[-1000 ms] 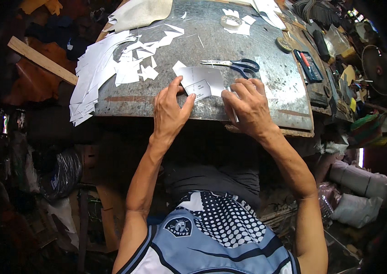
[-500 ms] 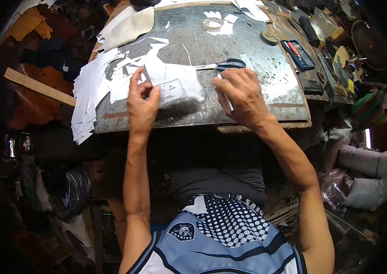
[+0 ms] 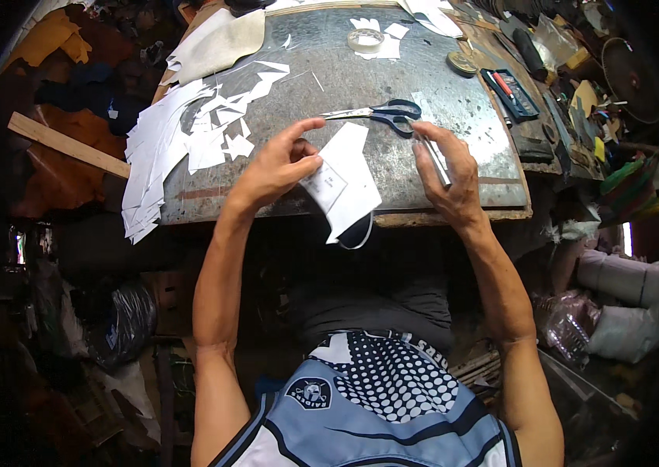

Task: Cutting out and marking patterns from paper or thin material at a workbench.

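Note:
My left hand (image 3: 279, 165) pinches a white cut-out paper pattern piece (image 3: 354, 183) between thumb and fingers. Printed lines show on the paper, and its lower tip, with a thin curled strip, hangs past the table's near edge. To the right of it, my right hand (image 3: 452, 171) is closed around a slim silver stick-shaped tool (image 3: 437, 159); its exact kind is hard to make out. Just beyond both hands lies a pair of scissors (image 3: 376, 114) with dark blue handles, blades pointing left.
White paper sheets and offcuts (image 3: 150, 148) pile along the left of the metal-topped table (image 3: 282, 101), some overhanging its edge. Farther back are a tape roll (image 3: 365, 40) and a round tin (image 3: 462, 64). A blue tool case (image 3: 510, 93) sits at the right. A wooden slat (image 3: 68, 146) juts out left.
My left hand has moved right with the paper, which now tilts downward toward the near edge. My right hand has shifted right and slightly nearer, still holding the silver tool, uncovering the scissors' handles.

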`<state>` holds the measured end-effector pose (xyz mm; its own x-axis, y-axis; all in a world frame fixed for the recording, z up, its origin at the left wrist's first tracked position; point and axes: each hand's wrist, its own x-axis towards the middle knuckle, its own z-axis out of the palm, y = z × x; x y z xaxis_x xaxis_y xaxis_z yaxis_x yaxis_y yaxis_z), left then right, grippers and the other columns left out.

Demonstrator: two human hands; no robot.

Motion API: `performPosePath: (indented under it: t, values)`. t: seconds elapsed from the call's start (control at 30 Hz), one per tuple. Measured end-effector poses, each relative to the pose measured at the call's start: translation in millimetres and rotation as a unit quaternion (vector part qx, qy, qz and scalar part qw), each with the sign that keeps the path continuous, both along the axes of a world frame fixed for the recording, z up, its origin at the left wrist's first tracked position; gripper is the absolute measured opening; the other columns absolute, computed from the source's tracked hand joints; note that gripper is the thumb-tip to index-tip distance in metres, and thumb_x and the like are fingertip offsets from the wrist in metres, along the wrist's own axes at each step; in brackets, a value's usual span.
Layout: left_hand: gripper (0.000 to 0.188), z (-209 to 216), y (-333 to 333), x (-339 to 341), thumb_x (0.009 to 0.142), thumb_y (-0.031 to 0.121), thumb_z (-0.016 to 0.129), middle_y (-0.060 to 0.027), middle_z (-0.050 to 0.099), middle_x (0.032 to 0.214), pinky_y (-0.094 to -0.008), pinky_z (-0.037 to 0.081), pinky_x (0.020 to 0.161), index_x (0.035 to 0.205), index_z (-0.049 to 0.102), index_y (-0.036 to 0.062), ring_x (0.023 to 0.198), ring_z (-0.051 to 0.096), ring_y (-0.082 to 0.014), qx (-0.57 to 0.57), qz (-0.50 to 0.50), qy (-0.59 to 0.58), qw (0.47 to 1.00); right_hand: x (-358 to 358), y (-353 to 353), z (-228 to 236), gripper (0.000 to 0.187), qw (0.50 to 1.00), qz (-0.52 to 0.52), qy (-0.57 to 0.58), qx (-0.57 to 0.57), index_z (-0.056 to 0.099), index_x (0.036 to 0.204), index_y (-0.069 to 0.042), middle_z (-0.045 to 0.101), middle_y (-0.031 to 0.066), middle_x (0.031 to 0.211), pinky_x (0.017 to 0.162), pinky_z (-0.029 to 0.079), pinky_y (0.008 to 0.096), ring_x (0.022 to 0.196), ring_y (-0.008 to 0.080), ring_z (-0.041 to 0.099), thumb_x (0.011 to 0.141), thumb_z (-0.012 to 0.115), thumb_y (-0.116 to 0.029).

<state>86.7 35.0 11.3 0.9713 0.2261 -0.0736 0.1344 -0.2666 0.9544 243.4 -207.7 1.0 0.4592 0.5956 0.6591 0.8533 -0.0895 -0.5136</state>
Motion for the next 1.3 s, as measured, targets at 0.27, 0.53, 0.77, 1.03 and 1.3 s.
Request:
performPosePath:
  t: [0.27, 0.53, 0.77, 1.03, 1.3]
  values:
    - [0.052, -26, 0, 31, 0.083, 0.011, 0.059, -0.0164, 0.07, 0.087, -0.0398, 0.054, 0.075, 0.135, 0.053, 0.0049, 0.077, 0.069, -0.0284, 0.21, 0.05, -0.002, 0.976, 3, -9, -4, 0.012, 0.987, 0.003, 0.16, 0.011, 0.064, 0.102, -0.001, 0.069, 0.0096, 0.086, 0.069, 0.054, 0.0303, 0.078, 0.0165, 0.067, 0.092, 0.063, -0.008]
    - [0.043, -34, 15, 30, 0.088, 0.017, 0.064, -0.0135, 0.069, 0.103, -0.037, 0.052, 0.083, 0.129, 0.06, 0.0036, 0.092, 0.066, -0.0248, 0.291, 0.06, -0.047, 0.954, -1, 16, -2, 0.016, 0.978, 0.027, 0.207, 0.024, 0.064, 0.107, 0.0, 0.066, 0.0047, 0.085, 0.064, 0.049, 0.0224, 0.072, 0.008, 0.06, 0.093, 0.063, -0.007]
    - [0.038, -46, 35, 26, 0.082, 0.033, 0.072, -0.0189, 0.046, 0.148, -0.0569, 0.026, 0.116, 0.115, 0.071, 0.0148, 0.145, 0.029, -0.0401, 0.392, -0.054, -0.066, 0.916, -3, 23, -2, 0.02, 0.974, 0.023, 0.223, 0.024, 0.063, 0.111, 0.001, 0.065, 0.0059, 0.089, 0.068, 0.049, 0.0239, 0.076, 0.0088, 0.06, 0.092, 0.062, -0.004]
    - [0.042, -53, 41, 28, 0.08, 0.037, 0.073, -0.0183, 0.043, 0.151, -0.0568, 0.023, 0.117, 0.117, 0.07, 0.0171, 0.146, 0.027, -0.0406, 0.378, -0.081, -0.076, 0.919, -10, 53, 9, 0.025, 0.989, 0.085, 0.12, -0.013, 0.063, 0.11, 0.0, 0.068, 0.0156, 0.101, 0.08, 0.053, 0.0321, 0.088, 0.0242, 0.068, 0.085, 0.066, -0.003]
    - [0.043, -55, 43, 27, 0.08, 0.036, 0.073, -0.0183, 0.043, 0.15, -0.0553, 0.022, 0.118, 0.117, 0.069, 0.0135, 0.145, 0.028, -0.0396, 0.375, -0.077, -0.089, 0.919, -10, 74, -13, 0.015, 0.918, 0.125, 0.368, -0.083, 0.069, 0.099, 0.002, 0.066, 0.0032, 0.081, 0.061, 0.047, 0.0237, 0.074, 0.0068, 0.059, 0.091, 0.064, -0.011]
